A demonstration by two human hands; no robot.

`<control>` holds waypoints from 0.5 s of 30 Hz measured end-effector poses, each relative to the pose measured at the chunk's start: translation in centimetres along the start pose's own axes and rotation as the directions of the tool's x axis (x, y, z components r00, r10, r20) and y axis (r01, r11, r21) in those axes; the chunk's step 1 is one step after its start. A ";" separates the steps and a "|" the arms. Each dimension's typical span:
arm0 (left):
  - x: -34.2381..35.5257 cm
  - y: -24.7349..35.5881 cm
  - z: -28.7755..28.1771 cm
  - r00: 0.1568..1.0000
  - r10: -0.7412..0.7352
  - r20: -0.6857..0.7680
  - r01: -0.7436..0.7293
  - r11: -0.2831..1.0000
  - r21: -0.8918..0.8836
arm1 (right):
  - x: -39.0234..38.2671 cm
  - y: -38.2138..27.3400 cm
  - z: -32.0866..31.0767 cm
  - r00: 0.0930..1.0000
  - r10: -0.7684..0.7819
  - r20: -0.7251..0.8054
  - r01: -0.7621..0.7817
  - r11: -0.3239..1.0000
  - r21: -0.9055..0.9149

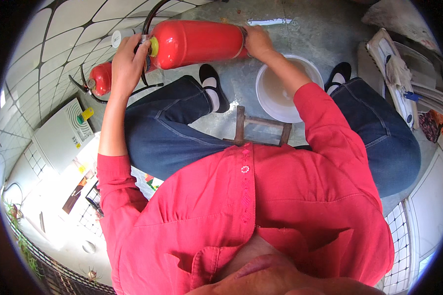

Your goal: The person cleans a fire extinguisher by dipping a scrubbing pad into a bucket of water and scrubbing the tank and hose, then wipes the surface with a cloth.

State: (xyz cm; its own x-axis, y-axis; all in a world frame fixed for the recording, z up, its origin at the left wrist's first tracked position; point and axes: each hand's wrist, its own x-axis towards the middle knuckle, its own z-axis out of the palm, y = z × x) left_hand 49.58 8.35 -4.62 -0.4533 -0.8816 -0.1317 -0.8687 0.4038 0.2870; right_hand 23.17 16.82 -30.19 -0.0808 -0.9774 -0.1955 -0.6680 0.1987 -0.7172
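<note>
L hand (131,60) clasps red ext. (198,44) by its neck (154,46), far left; R hand (259,43) grips its base (242,37). I'd hold it lvl. w/ both.

utility area (tiled wall (34,64), bucket (280,113))

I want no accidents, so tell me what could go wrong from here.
The red fire extinguisher is held sideways between the left hand and right hand; a slip might drop it near the left shoe. The left hand, beside the yellow collar, could jar the fittings. The right forearm crosses above the bucket; a bump might spill it.
</note>
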 end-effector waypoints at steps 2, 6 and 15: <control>0.1 -0.7 0.4 0.997 0.040 -0.065 -0.039 0.999 0.019 | -0.6 0.4 0.3 0.997 0.035 -0.063 -0.034 0.999 0.019; 0.6 0.1 0.2 0.986 -0.156 0.056 0.153 0.987 0.051 | -3.7 -7.9 -1.2 0.950 -0.037 -0.311 0.092 0.982 0.167; 2.8 0.4 1.0 0.956 -0.222 0.193 0.247 0.962 -0.117 | -9.5 -5.5 -3.8 0.996 -0.022 0.085 0.006 0.982 0.189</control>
State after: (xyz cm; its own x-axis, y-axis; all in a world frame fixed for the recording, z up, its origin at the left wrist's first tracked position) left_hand 47.77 6.24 -5.83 -0.2788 -0.8852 -0.3725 -0.9241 0.1417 0.3549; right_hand 24.80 24.73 -21.86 -0.0027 -0.9718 -0.2359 -0.5169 0.2033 -0.8316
